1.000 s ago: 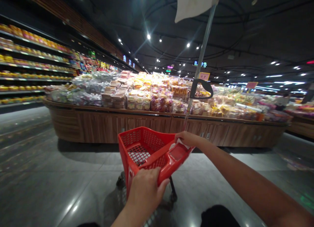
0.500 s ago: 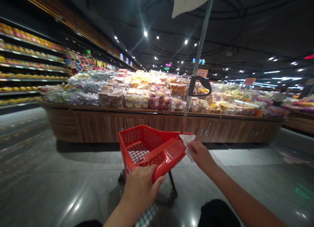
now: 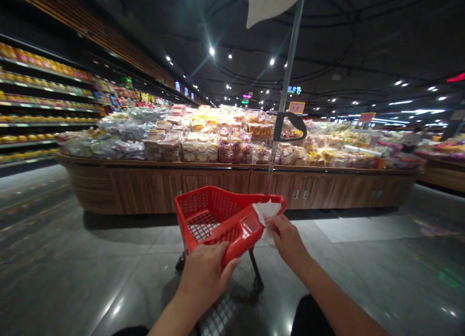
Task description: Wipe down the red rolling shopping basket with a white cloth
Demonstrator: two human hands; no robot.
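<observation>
The right hand [image 3: 286, 240] is pinching a white tissue [image 3: 267, 218], pressing it further along the red plastic cart basket [image 3: 192, 215] than before, while the left hand [image 3: 205, 273] is gripping the basket's near edge.

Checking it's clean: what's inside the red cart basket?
The red plastic basket shows its mesh floor and lattice walls; its near end is hidden behind the solid rim.
</observation>
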